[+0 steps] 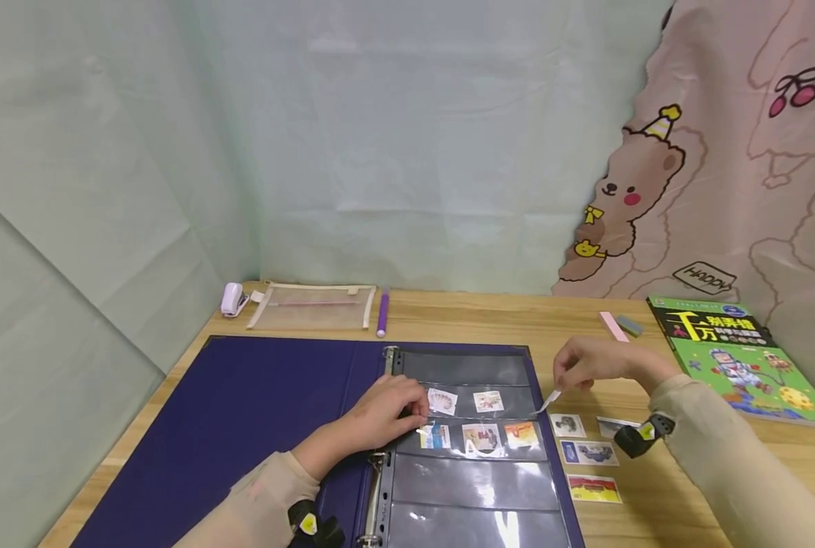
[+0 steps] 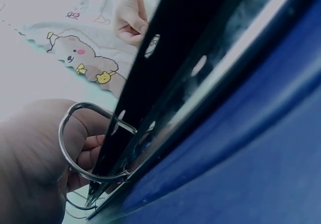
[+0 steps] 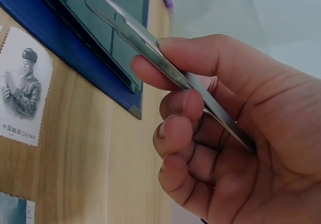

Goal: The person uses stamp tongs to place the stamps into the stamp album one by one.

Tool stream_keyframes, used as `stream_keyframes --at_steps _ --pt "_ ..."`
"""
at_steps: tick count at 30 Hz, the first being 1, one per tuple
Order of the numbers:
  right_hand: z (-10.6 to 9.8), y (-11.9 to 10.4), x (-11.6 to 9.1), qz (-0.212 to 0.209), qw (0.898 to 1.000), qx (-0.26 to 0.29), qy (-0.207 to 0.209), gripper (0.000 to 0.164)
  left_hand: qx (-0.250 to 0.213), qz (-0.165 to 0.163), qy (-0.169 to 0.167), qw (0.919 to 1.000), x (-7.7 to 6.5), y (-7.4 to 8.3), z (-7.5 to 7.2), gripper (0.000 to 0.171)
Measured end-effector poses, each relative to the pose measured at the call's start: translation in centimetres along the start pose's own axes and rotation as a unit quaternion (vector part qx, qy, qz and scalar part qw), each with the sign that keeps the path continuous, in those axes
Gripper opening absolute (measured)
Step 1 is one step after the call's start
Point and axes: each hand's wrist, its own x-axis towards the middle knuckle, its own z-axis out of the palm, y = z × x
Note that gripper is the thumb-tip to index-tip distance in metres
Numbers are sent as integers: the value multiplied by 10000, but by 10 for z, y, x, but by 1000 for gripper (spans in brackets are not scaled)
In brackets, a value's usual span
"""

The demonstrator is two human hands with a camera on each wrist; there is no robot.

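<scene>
My right hand point(image 1: 585, 364) pinches a pair of steel tweezers point(image 3: 145, 45) between thumb and forefinger, the other fingers curled. The bent tips are apart and point at the right edge of a clear pocket page point(image 1: 475, 483). No stamp shows between them. My left hand point(image 1: 389, 407) is at the page's left side, thumb and forefinger pinching near the second and third rows; its fingertips are partly hidden. In the left wrist view, a metal binder ring point(image 2: 65, 138) crosses in front of that hand. Several stamps, including a red-and-white stamp point(image 1: 481, 438), sit in those two rows.
The page lies in an open navy binder point(image 1: 263, 411). Right of it lie several loose stamps, among them a soldier stamp point(image 3: 22, 86). Farther back are a mesh pouch point(image 1: 311, 307), purple marker point(image 1: 383, 313), small stapler point(image 1: 232, 299), eraser point(image 1: 629, 326) and green book point(image 1: 743, 365).
</scene>
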Motion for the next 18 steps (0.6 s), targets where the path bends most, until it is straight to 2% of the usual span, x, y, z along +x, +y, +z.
stream_keyframes --at_steps 9,18 --pt "-1 8 -20 -293 9973 291 600 23 303 -10 -25 9995 0 2 -1 13" --pt "16 17 -42 -667 9856 541 1459 22 423 -3 -168 9990 0 3 -3 9"
